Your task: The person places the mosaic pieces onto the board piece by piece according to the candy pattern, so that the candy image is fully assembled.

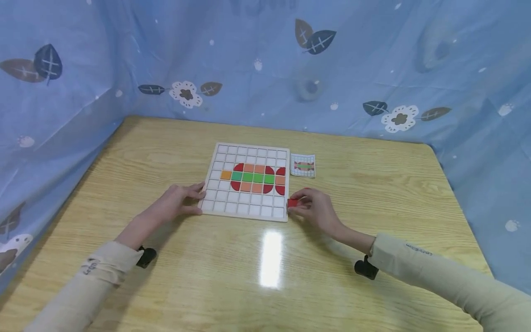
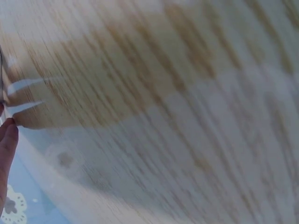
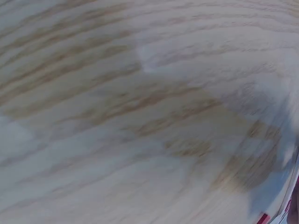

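A square grid board (image 1: 232, 207) with a pale wooden frame lies flat on the table. Tiles in its middle rows form a pattern: green squares (image 1: 258, 178), salmon squares (image 1: 249, 168), a teal square (image 1: 236, 176), dark red rounded pieces (image 1: 280, 190) and an orange square (image 1: 226, 175) at the left end. My left hand (image 1: 178, 203) touches the board's left edge, its fingers and thumb spread along the frame near the lower corner. Between thumb and fingers my right hand (image 1: 317, 210) pinches a red tile (image 1: 292, 203), right at the board's lower right edge.
Beside the board's upper right corner lies a small printed card (image 1: 303, 171) showing a similar coloured pattern on a grid. The wooden table (image 1: 199, 276) ends at the back against a blue patterned cloth (image 1: 265, 92), which also hangs along both sides.
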Demonstrator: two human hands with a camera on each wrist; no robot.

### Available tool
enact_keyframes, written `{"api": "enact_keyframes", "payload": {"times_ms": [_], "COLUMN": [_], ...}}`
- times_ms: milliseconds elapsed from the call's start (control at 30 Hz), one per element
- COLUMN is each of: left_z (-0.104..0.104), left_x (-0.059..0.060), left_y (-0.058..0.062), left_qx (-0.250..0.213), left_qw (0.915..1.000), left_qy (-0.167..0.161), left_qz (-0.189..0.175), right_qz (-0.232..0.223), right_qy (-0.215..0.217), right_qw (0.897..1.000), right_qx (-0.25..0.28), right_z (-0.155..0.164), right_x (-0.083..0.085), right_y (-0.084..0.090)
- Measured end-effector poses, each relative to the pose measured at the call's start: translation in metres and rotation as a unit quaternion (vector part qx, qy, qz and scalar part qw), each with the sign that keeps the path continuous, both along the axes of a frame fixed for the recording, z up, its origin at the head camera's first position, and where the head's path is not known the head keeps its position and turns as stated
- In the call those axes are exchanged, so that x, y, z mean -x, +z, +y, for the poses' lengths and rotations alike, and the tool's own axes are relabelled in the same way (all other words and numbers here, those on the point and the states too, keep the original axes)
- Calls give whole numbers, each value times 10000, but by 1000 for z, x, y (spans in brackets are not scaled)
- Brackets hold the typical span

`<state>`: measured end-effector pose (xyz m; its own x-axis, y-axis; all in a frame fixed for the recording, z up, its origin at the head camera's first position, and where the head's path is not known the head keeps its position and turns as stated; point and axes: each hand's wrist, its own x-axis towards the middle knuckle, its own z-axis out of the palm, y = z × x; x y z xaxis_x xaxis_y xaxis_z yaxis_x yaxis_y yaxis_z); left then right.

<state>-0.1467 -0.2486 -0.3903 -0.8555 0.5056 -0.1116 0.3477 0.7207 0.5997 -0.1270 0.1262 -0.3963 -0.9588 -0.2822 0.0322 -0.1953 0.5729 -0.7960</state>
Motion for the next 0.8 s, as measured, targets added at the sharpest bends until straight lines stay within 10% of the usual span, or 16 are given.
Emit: {"api": "enact_keyframes", "payload": {"times_ms": [800], "left_z": [-3], "left_x": [0], "left_y": [0], "left_qx": [-22], "left_qw": [10000], "left_qy": [-52], "left_qz": [-42], "right_qz": [-2], "right_qy": [535], "right_qw": [9963], "right_qx": [666], "right_z": [-72], "right_x": [25], "right_y": [0]}}
